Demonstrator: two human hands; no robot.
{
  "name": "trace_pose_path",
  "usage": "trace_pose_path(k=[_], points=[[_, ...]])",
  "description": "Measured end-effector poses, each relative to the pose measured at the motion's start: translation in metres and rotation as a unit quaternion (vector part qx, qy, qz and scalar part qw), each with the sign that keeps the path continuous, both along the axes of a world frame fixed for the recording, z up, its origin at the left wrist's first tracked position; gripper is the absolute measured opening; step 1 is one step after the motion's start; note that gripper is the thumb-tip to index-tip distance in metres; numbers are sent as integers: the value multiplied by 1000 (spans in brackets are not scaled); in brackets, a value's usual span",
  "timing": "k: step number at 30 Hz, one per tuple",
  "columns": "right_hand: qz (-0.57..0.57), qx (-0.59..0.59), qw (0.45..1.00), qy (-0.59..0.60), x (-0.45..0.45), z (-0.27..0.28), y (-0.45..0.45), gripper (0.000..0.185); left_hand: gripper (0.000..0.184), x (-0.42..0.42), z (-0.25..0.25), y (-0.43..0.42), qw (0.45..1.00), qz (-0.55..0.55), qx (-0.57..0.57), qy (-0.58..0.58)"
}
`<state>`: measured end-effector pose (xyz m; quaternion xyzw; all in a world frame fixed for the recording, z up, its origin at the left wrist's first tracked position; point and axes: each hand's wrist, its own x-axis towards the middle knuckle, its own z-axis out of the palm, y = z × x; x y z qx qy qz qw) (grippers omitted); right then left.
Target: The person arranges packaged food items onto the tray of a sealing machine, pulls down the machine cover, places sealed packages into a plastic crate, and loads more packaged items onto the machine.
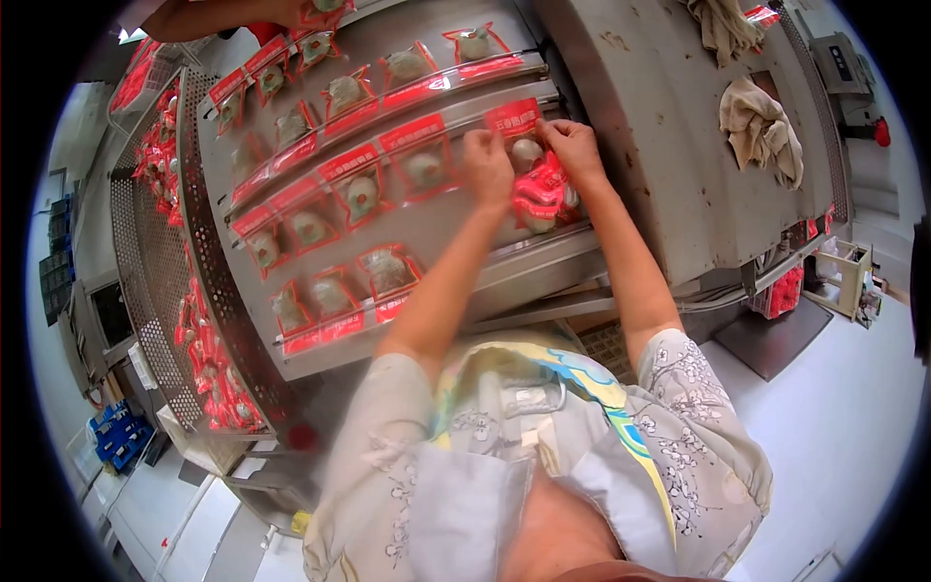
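Note:
A clear packet with a red printed header (512, 118) lies at the right end of the metal bar, a pale, egg-like thing inside it. My right hand (574, 153) pinches its upper right corner. My left hand (488, 170), slightly blurred, is closed at its left edge. Just below, between my forearms, lies a heap of similar red packets (545, 194). Along the same bar to the left sit more packets, among them one with a pale round filling (425, 170) and another (361, 194).
Farther rows hold several packets (407, 64); a nearer row has more (388, 270). A perforated metal trough (194, 252) with red packets stands left. Cloths (761, 126) lie on the steel housing (650, 126) at right. Another person's arm (223, 17) reaches in at top left.

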<state>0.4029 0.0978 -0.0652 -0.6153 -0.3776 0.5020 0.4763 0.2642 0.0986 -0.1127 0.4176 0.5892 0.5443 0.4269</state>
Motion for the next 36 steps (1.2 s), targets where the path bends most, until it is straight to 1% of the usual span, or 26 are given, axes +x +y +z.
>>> trace_pose_path(k=[1, 3, 5, 6, 8, 9, 11, 14, 15, 17, 18, 20, 21, 23, 24, 25, 26, 27, 29, 30, 31, 32, 33, 34, 35, 36], points=[[22, -20, 996, -80, 2, 1, 1, 22, 12, -2, -3, -2, 1000, 8, -15, 15], [65, -59, 967, -239, 6, 8, 3, 27, 15, -5, -10, -7, 998, 19, -50, 46], [111, -106, 935, -319, 6, 10, 9, 29, 19, -7, -17, -12, 993, 27, -91, 75], [134, -129, 915, -358, 6, 11, 11, 29, 20, -7, -23, -14, 992, 37, -108, 57], [124, -115, 920, -354, 4, 9, 15, 33, 22, -6, -35, -14, 988, 58, -140, 20], [121, -109, 922, -352, 0, 12, 16, 35, 21, -7, -30, -13, 985, 66, -160, -24], [89, -95, 950, -284, -9, 19, 16, 35, 21, -8, -20, -10, 970, 80, -199, -111], [62, -78, 970, -224, -15, 20, 18, 35, 21, -3, 6, -7, 955, 122, -222, -155], [57, -72, 973, -211, -16, 18, 21, 35, 23, -1, 20, -5, 953, 134, -229, -144], [46, -51, 966, -249, -17, 15, 24, 33, 30, 0, 43, -6, 949, 156, -244, -121], [41, -42, 962, -269, -17, 12, 26, 33, 29, 0, 43, -6, 951, 146, -236, -139], [35, -55, 972, -227, -13, -7, 31, 33, 34, -3, 42, -4, 951, 127, -220, -175], [33, -61, 976, -205, -11, -16, 33, 33, 40, 1, 37, -7, 973, 121, -142, -138], [47, -88, 991, -93, -7, -23, 34, 32, 55, 12, 25, -21, 992, 107, 17, -59], [53, -100, 993, -37, -6, -24, 34, 31, 55, 9, 38, -29, 993, 103, 49, 29], [53, -122, 991, 21, -11, -9, 31, 27, 56, 4, 65, -39, 985, 97, 80, 115], [31, -84, 992, -91, -18, 8, 28, 26, 57, -1, 86, -49, 969, 90, 110, 201], [10, -44, 978, -202, -25, 25, 25, 25, 55, -9, 93, -57, 969, 66, 123, 203], [-26, 39, 922, -385, -33, 36, 29, 26, 52, -22, 93, -73, 982, -17, 83, 169], [-19, 81, 899, -430, -40, 39, 32, 28, 51, -28, 93, -80, 985, -59, 62, 152], [-13, 123, 872, -473, -48, 43, 36, 30, 48, -29, 93, -85, 995, -88, -33, 22], [-7, 165, 841, -514, -53, 44, 39, 31, 50, -33, 95, -88, 988, -134, -81, 10], [35, 138, 848, -511, -55, 41, 46, 30, 53, -37, 98, -90, 975, -180, -128, -3], [41, 132, 851, -506, -55, 39, 52, 30, 55, -40, 100, -91, 958, -225, -175, -16], [46, 125, 855, -502, -53, 38, 57, 29, 63, -42, 100, -93, 961, -231, -150, -7], [50, 116, 858, -498, -53, 37, 58, 29, 64, -44, 100, -93, 965, -216, -132, 68]])
